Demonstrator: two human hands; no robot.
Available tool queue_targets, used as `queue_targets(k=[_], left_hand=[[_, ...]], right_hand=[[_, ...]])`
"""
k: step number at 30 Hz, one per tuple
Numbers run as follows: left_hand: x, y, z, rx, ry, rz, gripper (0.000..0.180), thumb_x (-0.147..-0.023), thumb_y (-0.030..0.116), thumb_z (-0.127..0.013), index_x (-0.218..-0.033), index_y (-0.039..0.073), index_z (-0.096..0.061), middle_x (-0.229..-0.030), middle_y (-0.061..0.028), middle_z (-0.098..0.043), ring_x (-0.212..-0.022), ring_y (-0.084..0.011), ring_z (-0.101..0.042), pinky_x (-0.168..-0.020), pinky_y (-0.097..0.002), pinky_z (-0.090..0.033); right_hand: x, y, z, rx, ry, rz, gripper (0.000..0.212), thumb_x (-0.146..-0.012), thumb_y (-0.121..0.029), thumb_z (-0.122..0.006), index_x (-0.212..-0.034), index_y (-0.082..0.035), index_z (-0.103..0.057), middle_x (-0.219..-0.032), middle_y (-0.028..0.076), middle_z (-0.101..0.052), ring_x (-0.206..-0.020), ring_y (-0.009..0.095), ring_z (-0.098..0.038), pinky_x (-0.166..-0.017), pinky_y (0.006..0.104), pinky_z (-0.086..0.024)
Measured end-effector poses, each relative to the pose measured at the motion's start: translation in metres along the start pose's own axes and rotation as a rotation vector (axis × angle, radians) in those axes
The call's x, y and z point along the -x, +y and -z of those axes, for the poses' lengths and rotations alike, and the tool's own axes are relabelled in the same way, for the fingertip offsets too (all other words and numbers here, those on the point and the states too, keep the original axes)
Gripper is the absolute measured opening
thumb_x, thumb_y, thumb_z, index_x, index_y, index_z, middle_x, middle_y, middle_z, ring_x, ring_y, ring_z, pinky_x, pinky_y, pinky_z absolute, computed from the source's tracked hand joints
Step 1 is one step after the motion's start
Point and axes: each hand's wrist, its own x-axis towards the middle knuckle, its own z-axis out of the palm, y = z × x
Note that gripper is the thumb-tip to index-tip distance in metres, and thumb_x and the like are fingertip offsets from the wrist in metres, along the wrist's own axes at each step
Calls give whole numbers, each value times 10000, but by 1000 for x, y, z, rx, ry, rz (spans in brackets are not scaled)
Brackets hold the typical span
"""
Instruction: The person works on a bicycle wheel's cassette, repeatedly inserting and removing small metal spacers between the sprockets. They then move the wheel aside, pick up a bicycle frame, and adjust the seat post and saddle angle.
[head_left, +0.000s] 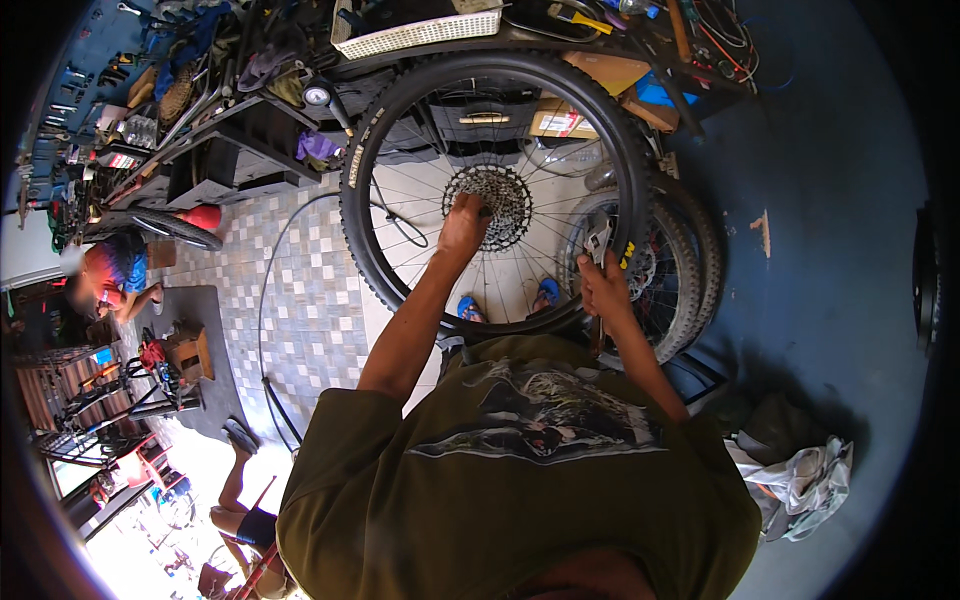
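A bicycle wheel with a black knobby tyre point(354, 205) lies before me, its silver cassette point(512, 190) facing up. My left hand point(463, 228) is at the cassette's centre with its fingers pinched together; whatever they hold at the hub is hidden. At the right side of the wheel, my right hand point(606, 286) is wrapped round an adjustable wrench point(599, 234). The wrench's jaw end points away from me, over the spokes near the rim, and touches nothing that I can make out.
Beyond the wheel a cluttered bench holds a white basket point(418, 34) and tools. A gauge point(317, 96) sits left of the tyre. Another wheel point(690, 265) stands at right, near a blue wall point(820, 240). A black hose point(262, 330) crosses the tiles. Other people are at left.
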Motion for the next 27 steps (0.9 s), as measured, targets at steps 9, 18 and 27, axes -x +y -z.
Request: queue_targets(k=[9,18,27], left_hand=[[0,1,-3,-109,-23,-7,387,-807,108,-804,-1138,62,-610,-1180,-197,-591,-1092,-431,-638,-899,-527,-553],[6,25,13,-215,-31,298,470,-843,330,-812,-1129,41,-576,-1121,-195,-651,-998,-429,-681,-814,-551,-563],[2,15,12,-348,59,-160,410,-882,285,-769,-1140,21,-591,-1180,-234,-612,-1071,-422,-653,-848,-517,-575]], right_hand=[[-4,3,-4,9,-26,33,372,-1007,-334,-676,-1248,-119,-491,-603,-61,-422,-419,42,-357,-366,240,-269],[-2,8,-6,0,-10,10,403,-1002,-335,-685,-1261,-108,-475,-590,-59,-421,-410,41,-344,-366,248,-266],[-1,1,-13,-10,-29,14,426,-999,-324,-690,-1281,-96,-465,-589,-67,-411,-411,40,-341,-365,248,-269]])
